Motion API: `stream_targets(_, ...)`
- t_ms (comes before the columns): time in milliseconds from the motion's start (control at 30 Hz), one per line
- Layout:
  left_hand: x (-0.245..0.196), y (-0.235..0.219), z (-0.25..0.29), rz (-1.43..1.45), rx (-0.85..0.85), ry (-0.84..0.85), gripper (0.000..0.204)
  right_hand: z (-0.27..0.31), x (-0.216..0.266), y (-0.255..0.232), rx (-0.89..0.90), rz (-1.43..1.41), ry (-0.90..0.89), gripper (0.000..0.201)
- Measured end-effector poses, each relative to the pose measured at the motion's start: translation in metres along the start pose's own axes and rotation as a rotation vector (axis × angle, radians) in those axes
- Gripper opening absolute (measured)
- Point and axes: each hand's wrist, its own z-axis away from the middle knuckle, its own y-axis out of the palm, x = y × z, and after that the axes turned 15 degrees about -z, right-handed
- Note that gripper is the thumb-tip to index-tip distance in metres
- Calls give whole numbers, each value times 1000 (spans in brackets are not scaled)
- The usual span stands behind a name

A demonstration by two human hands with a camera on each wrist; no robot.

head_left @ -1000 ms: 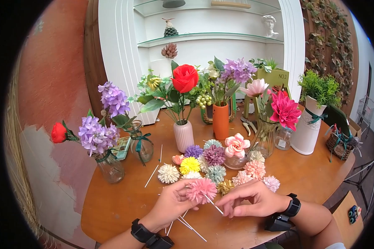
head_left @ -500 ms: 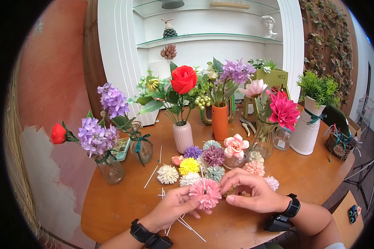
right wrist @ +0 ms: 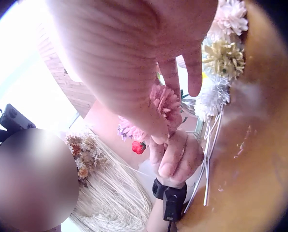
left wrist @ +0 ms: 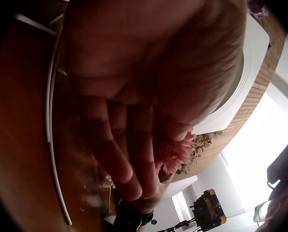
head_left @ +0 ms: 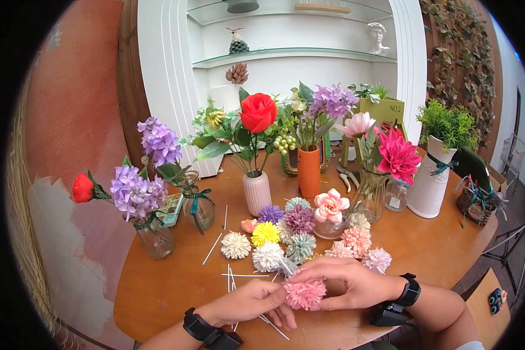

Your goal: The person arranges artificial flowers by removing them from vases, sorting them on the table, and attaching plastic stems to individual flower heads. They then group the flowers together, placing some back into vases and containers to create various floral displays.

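Both hands meet over the near part of the tabletop [head_left: 175, 291], between its middle and the near edge. Between them is a pink flower [head_left: 306, 293]. Right hand [head_left: 356, 283] grips it, fingers over the top, thumb beneath; left hand [head_left: 251, 300] holds its left side, the lower fingers loosely bent. Brown wood shows from left forearm out to the left edge, and again right of the right wrist toward the right edge. Beyond the hands the room narrows: a cluster of loose blooms, white flower [head_left: 268, 257] and yellow flower [head_left: 265, 233] among them, lies just past the fingers. White sticks [head_left: 276, 328] lie scattered near and partly under left hand. Tall vases stand farther back; wicker basket [head_left: 477, 204] sits by the right edge. Writing: "NO.2" on a green box [head_left: 385, 111] at the back; a pale label on the glass jar [head_left: 395, 195], print too small to read. Pink flower: round, dense, many thin ruffled petals, slightly paler at the tips, its underside hidden by the hands.
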Motion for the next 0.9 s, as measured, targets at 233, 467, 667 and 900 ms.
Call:
stream_targets(233,4,-1,-1,-8,44,7,49,3,2,-8,-95,86,-32,40)
stream_targets(467,-9,3,0,-41,-56,3,55,0,1,-33,-862,-80,-180,31)
stream_targets(667,-3,1,0,1,-79,7,52,2,2,-43,-959,-210,-119,29)
stream_targets(900,-2,-1,0,4,-104,2,50,3,1,-42,-840,-356,-86,29)
